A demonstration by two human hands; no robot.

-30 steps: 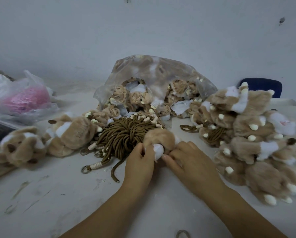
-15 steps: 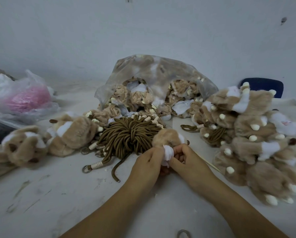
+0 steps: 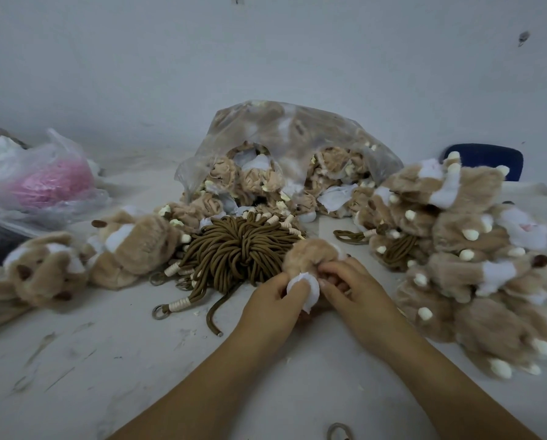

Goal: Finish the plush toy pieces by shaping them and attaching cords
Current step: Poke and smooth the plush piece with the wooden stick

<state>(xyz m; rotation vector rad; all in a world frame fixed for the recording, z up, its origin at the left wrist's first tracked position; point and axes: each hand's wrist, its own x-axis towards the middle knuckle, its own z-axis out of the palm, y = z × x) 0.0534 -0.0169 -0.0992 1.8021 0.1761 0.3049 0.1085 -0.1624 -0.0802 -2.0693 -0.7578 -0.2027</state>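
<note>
A tan plush piece with a white fabric end sits low over the table centre, held between both hands. My left hand pinches the white end from the left. My right hand grips the piece from the right, fingers curled into its tan edge. Just behind lies a bundle of brown cords with cream-wrapped ends and metal rings.
A clear bag of unshaped plush pieces lies at the back. Finished plush pieces are heaped at the right and lie at the left. A plastic bag with pink stuff sits far left. White table.
Both hands have turned and worked the plush piece; its white end now points toward me between the hands. The thin stick seen beside my right hand half a second ago is out of sight.
</note>
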